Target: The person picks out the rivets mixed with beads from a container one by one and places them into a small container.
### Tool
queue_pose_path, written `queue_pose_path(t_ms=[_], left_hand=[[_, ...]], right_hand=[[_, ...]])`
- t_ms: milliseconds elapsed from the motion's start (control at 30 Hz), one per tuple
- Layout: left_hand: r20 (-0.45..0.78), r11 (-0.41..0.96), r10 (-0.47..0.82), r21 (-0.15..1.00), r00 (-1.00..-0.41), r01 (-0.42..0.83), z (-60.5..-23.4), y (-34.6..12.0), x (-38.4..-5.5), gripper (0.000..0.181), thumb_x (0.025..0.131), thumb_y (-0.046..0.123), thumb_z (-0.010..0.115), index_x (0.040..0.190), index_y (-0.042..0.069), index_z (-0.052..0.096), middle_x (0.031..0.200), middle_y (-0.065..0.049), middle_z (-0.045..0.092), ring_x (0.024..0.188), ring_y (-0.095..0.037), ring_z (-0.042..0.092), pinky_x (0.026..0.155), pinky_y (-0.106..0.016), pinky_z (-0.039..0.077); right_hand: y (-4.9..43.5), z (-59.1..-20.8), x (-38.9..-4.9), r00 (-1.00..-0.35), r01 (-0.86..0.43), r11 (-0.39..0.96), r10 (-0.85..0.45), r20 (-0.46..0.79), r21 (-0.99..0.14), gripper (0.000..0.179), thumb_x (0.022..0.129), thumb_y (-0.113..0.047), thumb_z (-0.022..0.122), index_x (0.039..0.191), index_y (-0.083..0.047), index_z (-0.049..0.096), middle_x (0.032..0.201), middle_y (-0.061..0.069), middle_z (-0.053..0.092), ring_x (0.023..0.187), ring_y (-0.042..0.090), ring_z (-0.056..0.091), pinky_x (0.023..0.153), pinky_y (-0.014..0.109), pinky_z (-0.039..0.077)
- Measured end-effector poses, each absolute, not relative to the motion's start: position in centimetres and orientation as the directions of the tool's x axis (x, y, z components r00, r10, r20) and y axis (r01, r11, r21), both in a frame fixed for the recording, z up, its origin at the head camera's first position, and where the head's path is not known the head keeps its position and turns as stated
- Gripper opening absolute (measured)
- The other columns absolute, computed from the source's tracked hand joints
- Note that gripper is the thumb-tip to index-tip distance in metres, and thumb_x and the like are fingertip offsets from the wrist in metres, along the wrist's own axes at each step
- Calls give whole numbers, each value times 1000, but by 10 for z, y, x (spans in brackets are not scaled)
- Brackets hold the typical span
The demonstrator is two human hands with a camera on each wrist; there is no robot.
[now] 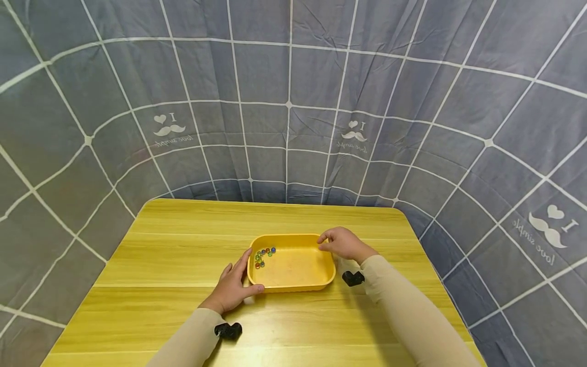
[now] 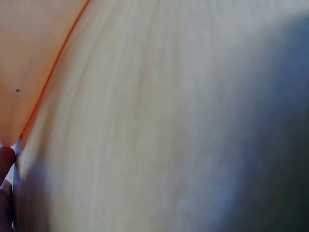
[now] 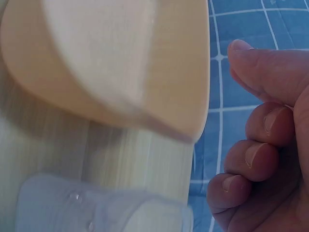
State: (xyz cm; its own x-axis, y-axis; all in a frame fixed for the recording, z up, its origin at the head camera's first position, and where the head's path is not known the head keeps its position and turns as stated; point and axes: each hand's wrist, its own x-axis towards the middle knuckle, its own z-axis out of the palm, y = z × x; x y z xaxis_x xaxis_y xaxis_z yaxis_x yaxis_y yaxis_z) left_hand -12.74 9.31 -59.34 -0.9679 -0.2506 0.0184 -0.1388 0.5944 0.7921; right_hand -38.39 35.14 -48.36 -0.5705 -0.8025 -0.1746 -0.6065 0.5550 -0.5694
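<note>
A yellow tray [image 1: 293, 289] lies on the table, with several small coloured marbles [image 1: 261, 257] gathered at its left end. My left hand [image 1: 231, 288] is spread around the tray's near left corner, fingers along the left side and thumb at the front rim. Only a bit of that hand's fingertips [image 2: 6, 157] shows in the left wrist view, beside the tray wall. My right hand [image 1: 345, 243] hovers at the far right corner, fingertips over the rim. Its fingers [image 3: 251, 157] bend loosely in the right wrist view, with nothing visible between them.
A clear plastic container [image 3: 96, 203] stands on the table right of the tray, mostly beneath my right wrist in the head view. The wooden table [image 1: 183, 229] ends at a grey-blue checked curtain [image 1: 289, 127] behind and at the sides.
</note>
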Motion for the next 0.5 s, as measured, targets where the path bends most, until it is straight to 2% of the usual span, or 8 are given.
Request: queue_pose_path(t_ms=[200, 300, 333, 433, 500], left_hand=[[-16, 591, -241, 790, -970, -160, -596, 90, -127, 114, 88, 53, 81, 172, 18, 11, 172, -17, 29, 157, -40, 35, 132, -63, 3], [-18, 597, -234, 786, -972, -159, -597, 89, -127, 114, 89, 53, 80, 172, 18, 10, 173, -17, 27, 157, -40, 34, 132, -64, 3], [-19, 597, -232, 786, -972, -158, -597, 89, -127, 114, 89, 53, 80, 172, 18, 10, 173, -17, 27, 158, -40, 34, 132, -64, 3], [-19, 594, -231, 789, -973, -157, -598, 89, -127, 114, 89, 53, 80, 172, 18, 10, 173, -17, 27, 158, -40, 34, 132, -63, 2], [-14, 589, -231, 794, -973, -152, -598, 89, -127, 114, 89, 53, 81, 172, 18, 10, 173, -17, 28, 157, -40, 35, 131, -64, 2]], right_hand=[[334, -479, -372, -547, -608, 531, -819, -172, -590, 22, 99, -17, 73, 117, -4, 78, 72, 0, 60, 68, 14, 47, 65, 27, 43], [324, -478, -366, -530, -618, 516, -831, -172, -593, 23, 100, -18, 73, 118, -4, 78, 68, 2, 62, 63, 13, 43, 64, 27, 41], [321, -478, -365, -523, -622, 513, -834, -174, -591, 23, 100, -19, 73, 118, -5, 78, 71, 3, 67, 62, 12, 41, 64, 27, 41], [309, -476, -359, -498, -631, 502, -847, -186, -592, 24, 101, -19, 72, 120, -5, 78, 62, 3, 62, 57, 12, 37, 63, 28, 40], [300, -476, -355, -482, -635, 494, -854, -195, -593, 24, 101, -19, 72, 121, -6, 78, 62, 1, 63, 57, 12, 38, 63, 27, 41]])
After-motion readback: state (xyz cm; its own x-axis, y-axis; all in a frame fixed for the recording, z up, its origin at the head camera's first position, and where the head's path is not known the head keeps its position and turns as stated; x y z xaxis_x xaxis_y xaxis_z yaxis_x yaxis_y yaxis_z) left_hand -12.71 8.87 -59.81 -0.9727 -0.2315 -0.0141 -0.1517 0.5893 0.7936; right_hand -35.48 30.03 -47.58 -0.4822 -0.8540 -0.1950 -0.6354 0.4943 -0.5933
